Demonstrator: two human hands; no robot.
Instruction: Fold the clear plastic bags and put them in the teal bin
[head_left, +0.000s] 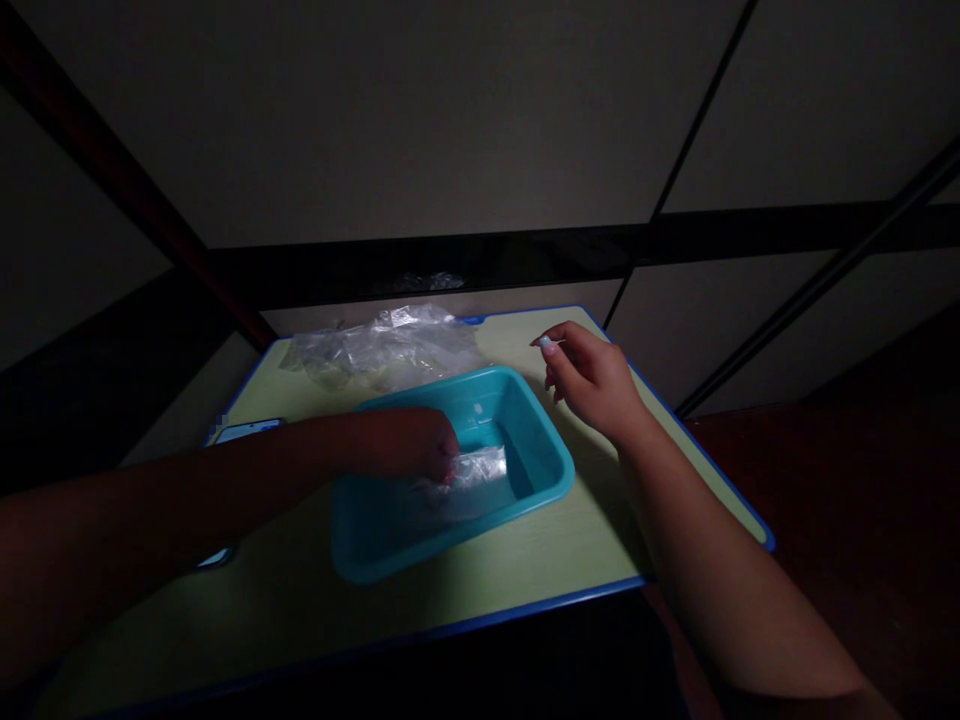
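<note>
A turquoise plastic basin (544,420) stands on the table with a clear plastic bag (480,485) lying inside it. My left hand (431,445) reaches over the basin's left side, its fingers closed at the near-left edge of that bag; the fingertips are in shadow and partly hidden. To the right of the basin, my right hand (589,380) hovers over the table. Its fingers are loosely bent, the thumb is apart from them, and nothing shows between them.
Crumpled clear plastic bags (390,345) lie behind the basin at the table's back edge. A phone (247,430) is at the left, mostly covered by my left forearm. The pale table (510,590) has a blue edge. Dark-striped panels (450,130) rise behind it.
</note>
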